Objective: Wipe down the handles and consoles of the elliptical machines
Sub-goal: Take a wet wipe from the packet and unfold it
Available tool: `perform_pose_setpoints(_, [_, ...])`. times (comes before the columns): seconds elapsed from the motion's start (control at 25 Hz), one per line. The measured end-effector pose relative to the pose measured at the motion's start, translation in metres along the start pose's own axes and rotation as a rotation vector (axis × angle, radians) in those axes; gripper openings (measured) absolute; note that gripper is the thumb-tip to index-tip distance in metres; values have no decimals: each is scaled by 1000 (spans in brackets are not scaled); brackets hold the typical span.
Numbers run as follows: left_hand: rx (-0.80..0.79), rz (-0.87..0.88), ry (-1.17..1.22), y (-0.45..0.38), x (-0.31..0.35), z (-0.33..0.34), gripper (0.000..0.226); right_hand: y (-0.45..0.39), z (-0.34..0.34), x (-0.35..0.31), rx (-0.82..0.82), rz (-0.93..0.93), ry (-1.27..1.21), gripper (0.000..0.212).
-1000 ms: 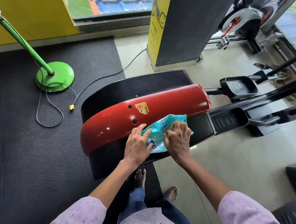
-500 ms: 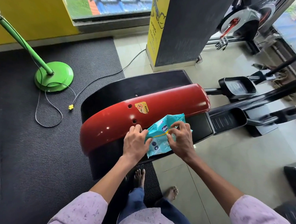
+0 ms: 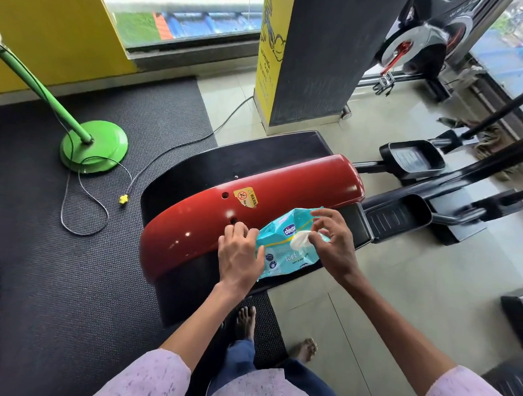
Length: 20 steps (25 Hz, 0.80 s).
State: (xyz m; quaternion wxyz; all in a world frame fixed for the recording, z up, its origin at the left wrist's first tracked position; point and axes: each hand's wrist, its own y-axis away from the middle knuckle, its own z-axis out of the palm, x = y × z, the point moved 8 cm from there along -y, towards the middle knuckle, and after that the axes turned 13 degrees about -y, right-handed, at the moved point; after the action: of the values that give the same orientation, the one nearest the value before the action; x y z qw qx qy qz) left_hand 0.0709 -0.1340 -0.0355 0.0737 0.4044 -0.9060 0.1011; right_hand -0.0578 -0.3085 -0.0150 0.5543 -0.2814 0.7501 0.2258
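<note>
Wipes pack (image 3: 284, 254) lies on red cover (image 3: 253, 203) of elliptical. Left hand (image 3: 240, 254) grips pack's left end. Right hand (image 3: 332, 242) pinches white wipe (image 3: 300, 240) at pack opening.

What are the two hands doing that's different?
The left hand rests on the edge of the wet wipes pack, steadying it; the right hand pinches a white wipe at the pack's opening. The left hand lies low, against the red cover; the right hand is raised above the pack. Both work on the same pack.
</note>
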Motion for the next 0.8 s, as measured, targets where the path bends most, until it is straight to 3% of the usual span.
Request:
perform_pose_setpoints(0.12, [24, 13, 197, -5, 18, -14, 24, -6, -8, 1, 45, 187, -228, 13])
perform_pose_setpoints(0.2, [-11, 56, 389, -14, 39, -24, 28, -10, -13, -5, 60, 209, -267, 15])
perform_pose_setpoints(0.36, [-116, 90, 632, -34, 77, -47, 31, -17, -30, -33, 9, 167, -340, 8])
perform_pose_setpoints(0.52, [-228, 140, 781, -45, 105, -66, 18, -24, -61, -68, -55, -1, -229, 6])
perform_pose_setpoints(0.68, [-311, 193, 882, -53, 130, -73, 4, -25, -99, -83, -14, -115, -218, 14])
perform_pose_setpoints(0.8, [-370, 182, 915, -51, 153, -74, 10, -17, -129, -93, 12, -161, -204, 17])
